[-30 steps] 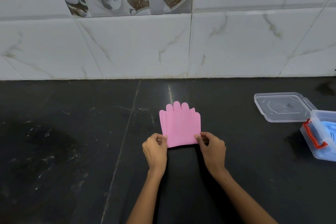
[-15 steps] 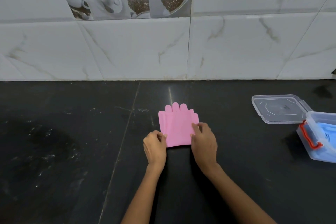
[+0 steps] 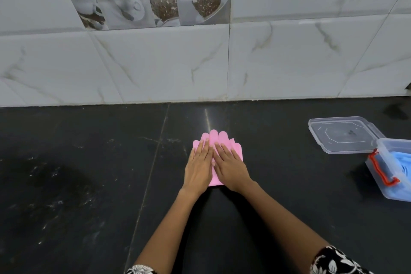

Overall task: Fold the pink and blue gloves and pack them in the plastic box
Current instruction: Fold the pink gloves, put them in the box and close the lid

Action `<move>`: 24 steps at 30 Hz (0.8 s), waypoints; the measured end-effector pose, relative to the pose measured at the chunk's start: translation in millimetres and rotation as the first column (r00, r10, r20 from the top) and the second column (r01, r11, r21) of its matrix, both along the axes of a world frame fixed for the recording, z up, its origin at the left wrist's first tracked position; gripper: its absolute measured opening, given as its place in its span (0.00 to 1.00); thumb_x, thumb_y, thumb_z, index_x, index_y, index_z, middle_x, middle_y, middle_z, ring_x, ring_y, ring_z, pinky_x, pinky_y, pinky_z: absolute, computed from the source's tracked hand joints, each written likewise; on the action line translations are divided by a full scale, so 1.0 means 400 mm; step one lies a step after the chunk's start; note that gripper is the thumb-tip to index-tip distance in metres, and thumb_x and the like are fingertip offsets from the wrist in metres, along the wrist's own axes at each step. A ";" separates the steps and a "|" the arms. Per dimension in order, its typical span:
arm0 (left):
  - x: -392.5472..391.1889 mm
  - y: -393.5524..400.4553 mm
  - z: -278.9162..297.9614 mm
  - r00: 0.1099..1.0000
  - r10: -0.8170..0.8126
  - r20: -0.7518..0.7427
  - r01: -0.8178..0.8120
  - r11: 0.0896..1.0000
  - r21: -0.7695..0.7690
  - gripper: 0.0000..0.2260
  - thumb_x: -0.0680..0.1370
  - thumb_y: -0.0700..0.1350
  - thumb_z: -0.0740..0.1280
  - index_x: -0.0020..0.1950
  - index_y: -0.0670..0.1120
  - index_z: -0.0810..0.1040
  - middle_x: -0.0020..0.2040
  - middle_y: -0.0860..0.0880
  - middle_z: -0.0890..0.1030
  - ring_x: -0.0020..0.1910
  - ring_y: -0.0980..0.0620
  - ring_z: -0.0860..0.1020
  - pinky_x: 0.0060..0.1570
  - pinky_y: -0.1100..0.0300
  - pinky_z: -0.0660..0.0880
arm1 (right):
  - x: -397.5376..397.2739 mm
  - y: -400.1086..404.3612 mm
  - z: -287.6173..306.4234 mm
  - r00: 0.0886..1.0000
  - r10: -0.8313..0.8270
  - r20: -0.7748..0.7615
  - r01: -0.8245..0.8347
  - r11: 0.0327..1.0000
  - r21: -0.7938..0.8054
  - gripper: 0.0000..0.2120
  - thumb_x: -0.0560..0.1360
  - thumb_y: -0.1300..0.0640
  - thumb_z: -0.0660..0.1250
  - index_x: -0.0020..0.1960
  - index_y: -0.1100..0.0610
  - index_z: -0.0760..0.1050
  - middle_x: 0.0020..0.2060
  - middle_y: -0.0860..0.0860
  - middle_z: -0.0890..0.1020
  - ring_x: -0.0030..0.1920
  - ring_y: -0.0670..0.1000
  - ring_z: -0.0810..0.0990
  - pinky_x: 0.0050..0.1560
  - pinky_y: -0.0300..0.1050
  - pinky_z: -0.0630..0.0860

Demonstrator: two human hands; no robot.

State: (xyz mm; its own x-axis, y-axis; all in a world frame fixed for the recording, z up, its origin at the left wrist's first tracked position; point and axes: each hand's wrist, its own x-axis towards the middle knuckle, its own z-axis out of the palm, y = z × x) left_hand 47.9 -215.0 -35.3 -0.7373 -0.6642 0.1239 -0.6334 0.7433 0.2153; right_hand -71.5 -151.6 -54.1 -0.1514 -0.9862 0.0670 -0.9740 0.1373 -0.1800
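Left hand (image 3: 198,168) and right hand (image 3: 231,168) flat (palms down); pressing pink gloves (image 3: 214,138).

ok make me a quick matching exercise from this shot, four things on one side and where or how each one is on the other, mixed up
Things
1. pink gloves
2. blue gloves
3. lid
4. red handle

States
A. lying flat on the counter, off the box
B. pressed flat under the left hand and right hand
C. on the near-left side of the plastic box
D. already inside the box

Pairs: 1-B, 2-D, 3-A, 4-C
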 end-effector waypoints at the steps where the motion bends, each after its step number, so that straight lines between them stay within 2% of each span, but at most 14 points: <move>1: 0.004 -0.013 -0.013 0.998 0.014 0.065 -0.014 1.000 0.001 0.23 0.83 0.44 0.49 0.78 0.46 0.49 0.79 0.48 0.47 0.77 0.53 0.43 0.76 0.56 0.41 | -0.004 -0.001 -0.003 1.000 -0.005 0.013 0.005 1.000 0.008 0.25 0.82 0.50 0.44 0.76 0.55 0.46 0.77 0.51 0.47 0.77 0.49 0.43 0.73 0.45 0.36; 6: 0.021 -0.026 -0.047 0.995 0.055 0.085 -0.058 0.998 0.032 0.23 0.83 0.48 0.47 0.78 0.47 0.47 0.79 0.51 0.49 0.78 0.54 0.47 0.76 0.54 0.46 | -0.032 0.006 -0.018 0.998 -0.016 0.064 0.017 1.000 -0.014 0.27 0.81 0.47 0.46 0.76 0.55 0.43 0.77 0.49 0.46 0.77 0.48 0.43 0.73 0.43 0.36; 11: 0.016 -0.031 -0.040 0.993 0.045 0.113 -0.051 0.997 0.052 0.23 0.83 0.49 0.46 0.78 0.47 0.48 0.79 0.51 0.49 0.78 0.53 0.47 0.75 0.53 0.47 | -0.055 0.026 -0.009 0.988 -0.146 0.053 0.145 0.989 0.017 0.31 0.80 0.42 0.43 0.76 0.56 0.38 0.76 0.50 0.42 0.76 0.48 0.41 0.74 0.47 0.39; 13: 0.015 -0.034 -0.038 0.991 0.034 0.126 -0.042 0.997 0.067 0.23 0.83 0.49 0.46 0.78 0.47 0.48 0.79 0.51 0.49 0.78 0.53 0.47 0.75 0.53 0.47 | -0.052 0.032 0.013 0.983 -0.171 0.066 0.172 0.985 -0.009 0.31 0.81 0.43 0.45 0.76 0.58 0.41 0.76 0.51 0.42 0.77 0.49 0.42 0.75 0.48 0.41; 14: 0.015 -0.035 -0.038 0.992 0.031 0.121 -0.041 0.996 0.081 0.23 0.83 0.49 0.46 0.78 0.47 0.48 0.79 0.51 0.49 0.78 0.53 0.48 0.75 0.53 0.47 | -0.046 0.041 0.028 0.987 -0.156 0.046 0.159 0.985 -0.074 0.30 0.81 0.44 0.49 0.76 0.59 0.47 0.76 0.52 0.47 0.77 0.51 0.47 0.75 0.49 0.45; 15: 0.015 -0.038 -0.039 0.993 0.029 0.112 -0.040 0.994 0.099 0.23 0.83 0.48 0.47 0.78 0.47 0.49 0.79 0.51 0.50 0.78 0.53 0.48 0.75 0.53 0.47 | -0.038 0.054 0.043 0.994 -0.109 0.004 0.108 0.978 -0.176 0.27 0.80 0.47 0.55 0.74 0.59 0.58 0.75 0.54 0.56 0.75 0.53 0.56 0.75 0.50 0.52; 16: 0.014 -0.040 -0.039 0.994 0.024 0.104 -0.036 0.993 0.115 0.23 0.83 0.48 0.47 0.78 0.47 0.49 0.79 0.51 0.50 0.78 0.53 0.48 0.75 0.53 0.48 | -0.028 0.069 0.054 0.999 -0.029 -0.026 0.020 0.960 -0.278 0.21 0.77 0.50 0.62 0.67 0.59 0.70 0.71 0.56 0.69 0.71 0.55 0.68 0.72 0.51 0.60; 17: 0.014 -0.043 -0.038 0.995 0.018 0.102 -0.031 0.991 0.126 0.23 0.83 0.48 0.48 0.78 0.47 0.49 0.79 0.52 0.50 0.78 0.53 0.48 0.75 0.52 0.48 | -0.019 0.085 0.055 0.997 0.075 -0.034 -0.082 0.933 -0.351 0.16 0.73 0.52 0.68 0.58 0.57 0.78 0.63 0.55 0.78 0.63 0.55 0.76 0.66 0.50 0.69; 18: 0.013 -0.045 -0.036 0.994 0.010 0.106 -0.025 0.991 0.135 0.23 0.83 0.48 0.48 0.78 0.47 0.49 0.79 0.52 0.50 0.78 0.53 0.48 0.75 0.52 0.48 | -0.011 0.104 0.057 0.985 0.172 -0.016 -0.167 0.920 -0.354 0.13 0.71 0.53 0.71 0.53 0.56 0.80 0.56 0.53 0.82 0.57 0.54 0.80 0.61 0.49 0.74; 19: 0.012 -0.047 -0.033 0.994 0.003 0.114 -0.019 0.990 0.141 0.23 0.83 0.48 0.48 0.78 0.47 0.49 0.79 0.51 0.50 0.78 0.52 0.48 0.75 0.52 0.48 | -0.006 0.118 0.059 0.972 0.235 0.011 -0.221 0.926 -0.306 0.13 0.70 0.53 0.72 0.53 0.55 0.81 0.53 0.52 0.83 0.54 0.52 0.81 0.59 0.47 0.75; 21: 0.014 -0.048 -0.024 0.991 -0.006 0.130 -0.013 0.988 0.151 0.23 0.83 0.48 0.48 0.78 0.48 0.49 0.79 0.51 0.49 0.78 0.52 0.48 0.75 0.52 0.48 | 0.001 0.128 0.063 0.969 0.244 0.033 -0.234 0.953 -0.194 0.15 0.69 0.55 0.73 0.55 0.55 0.80 0.52 0.51 0.83 0.53 0.51 0.80 0.59 0.47 0.73; 24: 0.011 -0.042 -0.002 0.987 -0.005 0.160 -0.020 0.988 0.154 0.23 0.83 0.48 0.48 0.78 0.47 0.50 0.79 0.50 0.51 0.77 0.52 0.50 0.75 0.52 0.48 | 0.008 0.119 0.074 0.977 0.212 0.009 -0.204 0.952 -0.227 0.12 0.69 0.62 0.72 0.52 0.55 0.82 0.47 0.52 0.85 0.48 0.52 0.82 0.55 0.47 0.76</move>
State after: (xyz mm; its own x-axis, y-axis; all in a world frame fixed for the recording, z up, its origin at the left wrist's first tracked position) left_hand 52.5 -232.0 -36.1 -0.7342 -0.6716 -0.0993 -0.6742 0.7041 0.2228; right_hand -68.4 -103.8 -24.4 0.0498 -0.9565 0.2876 -0.9698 -0.1152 -0.2152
